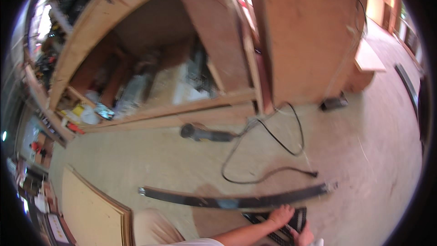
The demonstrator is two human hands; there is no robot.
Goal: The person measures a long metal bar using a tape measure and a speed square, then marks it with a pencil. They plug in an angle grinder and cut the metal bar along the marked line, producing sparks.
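Note:
At the lower edge my left hand has its fingers closed over a black metal piece with rows of holes, like a slotted bracket. My right hand is close beside it, low at the same piece. Its fingers are curled in, and what lies between them is too blurred to make out. Just beyond my hands a long dark metal bar lies across the floor.
An angle grinder lies on the floor, its black cable looping right to a plug. Behind stands a wooden cabinet beside open shelving of stored goods. Stacked boards rest at the left, near my knee.

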